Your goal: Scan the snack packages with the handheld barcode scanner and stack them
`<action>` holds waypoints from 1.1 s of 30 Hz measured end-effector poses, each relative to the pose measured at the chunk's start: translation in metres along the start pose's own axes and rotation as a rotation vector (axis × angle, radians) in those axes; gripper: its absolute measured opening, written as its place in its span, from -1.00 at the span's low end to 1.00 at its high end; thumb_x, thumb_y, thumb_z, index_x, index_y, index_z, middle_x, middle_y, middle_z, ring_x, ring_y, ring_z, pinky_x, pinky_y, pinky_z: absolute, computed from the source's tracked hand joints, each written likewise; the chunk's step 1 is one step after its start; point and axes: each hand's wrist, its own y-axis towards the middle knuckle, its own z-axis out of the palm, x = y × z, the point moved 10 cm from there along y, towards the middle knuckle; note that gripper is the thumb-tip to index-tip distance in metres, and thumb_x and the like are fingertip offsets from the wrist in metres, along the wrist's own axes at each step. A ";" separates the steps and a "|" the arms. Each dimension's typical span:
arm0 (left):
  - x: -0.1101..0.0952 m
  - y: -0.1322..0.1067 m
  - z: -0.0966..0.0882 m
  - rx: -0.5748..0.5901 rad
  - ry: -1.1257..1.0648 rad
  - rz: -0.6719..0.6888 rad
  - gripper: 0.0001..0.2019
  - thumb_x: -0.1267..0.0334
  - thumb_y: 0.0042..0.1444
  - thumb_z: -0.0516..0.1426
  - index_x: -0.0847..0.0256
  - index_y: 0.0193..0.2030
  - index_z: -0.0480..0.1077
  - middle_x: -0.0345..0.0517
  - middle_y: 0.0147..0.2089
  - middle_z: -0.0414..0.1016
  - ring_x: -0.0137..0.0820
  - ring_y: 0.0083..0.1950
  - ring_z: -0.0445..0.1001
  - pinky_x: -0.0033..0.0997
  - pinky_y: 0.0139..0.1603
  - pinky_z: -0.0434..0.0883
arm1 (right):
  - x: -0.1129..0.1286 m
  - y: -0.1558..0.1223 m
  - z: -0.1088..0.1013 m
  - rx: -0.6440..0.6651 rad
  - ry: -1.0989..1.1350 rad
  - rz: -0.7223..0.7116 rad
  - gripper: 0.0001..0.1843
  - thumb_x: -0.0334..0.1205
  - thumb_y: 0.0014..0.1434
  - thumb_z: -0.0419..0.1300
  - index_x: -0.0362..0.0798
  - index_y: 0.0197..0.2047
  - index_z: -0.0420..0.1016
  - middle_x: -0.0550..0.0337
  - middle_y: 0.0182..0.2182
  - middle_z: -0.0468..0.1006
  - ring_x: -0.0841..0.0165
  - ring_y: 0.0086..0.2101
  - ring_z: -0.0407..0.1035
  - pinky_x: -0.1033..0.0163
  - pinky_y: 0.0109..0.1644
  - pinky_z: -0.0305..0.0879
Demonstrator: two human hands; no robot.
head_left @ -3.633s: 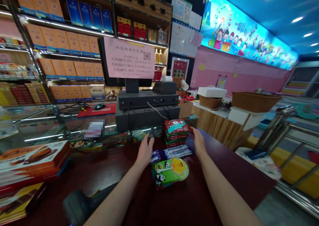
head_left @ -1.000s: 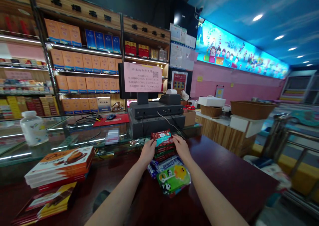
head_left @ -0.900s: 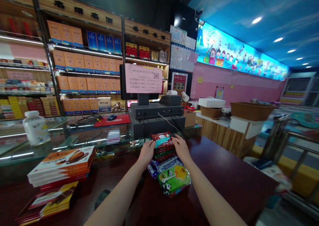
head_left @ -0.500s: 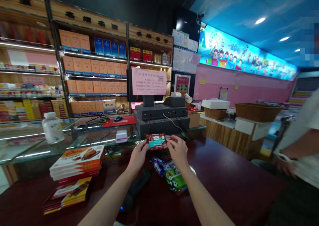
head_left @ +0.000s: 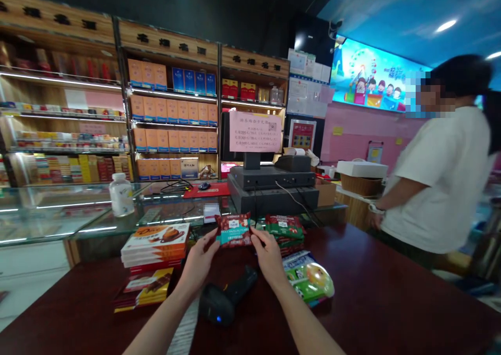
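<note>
A red-brown snack packet (head_left: 234, 232) with a teal label is held up between both hands, its front facing me. My left hand (head_left: 202, 255) pinches its left edge, thumb towards me. At its lower right corner, my right hand (head_left: 268, 255) grips with thumb and fingers. Just right of that hand lies a pile of red and green packets (head_left: 284, 227). Nearer to me is a green bag (head_left: 309, 284) with a shiny clear bulge. Below the held packet, a black handheld barcode scanner (head_left: 223, 300) with a blue light lies on the dark tabletop.
Left of my hands stand stacked flat white-orange boxes (head_left: 156, 243) and yellow-red chocolate bars (head_left: 144, 290). Behind are a glass counter with a white bottle (head_left: 121, 194) and a register (head_left: 274, 182) bearing a pink sign. A person in a white shirt (head_left: 438, 177) stands at the right.
The view has swung left, shifting the scene rightwards. The held packet is now further left of the pile, and both hands moved with it. More of the person at the right shows.
</note>
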 end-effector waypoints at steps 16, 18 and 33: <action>0.058 -0.015 -0.041 0.042 -0.100 -0.152 -0.21 -0.18 -0.13 0.32 0.17 0.23 0.41 0.03 0.20 0.52 -0.03 0.26 0.43 -0.04 0.28 0.37 | -0.033 -0.013 0.053 0.143 0.419 0.210 -0.60 -0.08 0.10 0.29 0.07 0.02 0.63 0.10 0.03 0.62 0.06 0.07 0.46 -0.04 0.22 0.33; 0.062 -0.017 -0.041 0.051 -0.117 -0.158 -0.23 -0.17 -0.10 0.32 0.14 0.24 0.40 0.01 0.23 0.49 -0.05 0.28 0.42 -0.07 0.28 0.37 | -0.036 -0.015 0.057 0.169 0.452 0.247 -0.57 -0.07 0.09 0.29 0.07 0.05 0.61 0.10 -0.01 0.64 0.07 0.00 0.50 -0.02 0.15 0.38; 0.054 -0.031 -0.039 0.021 -0.107 -0.160 -0.16 -0.03 -0.04 0.30 0.22 0.37 0.19 -0.02 -0.05 0.63 -0.18 0.02 0.59 -0.14 0.15 0.45 | -0.029 -0.018 0.049 0.158 0.469 0.221 -0.66 -0.11 0.14 0.27 0.02 -0.02 0.64 0.12 -0.19 0.69 0.20 -0.21 0.55 0.14 -0.08 0.47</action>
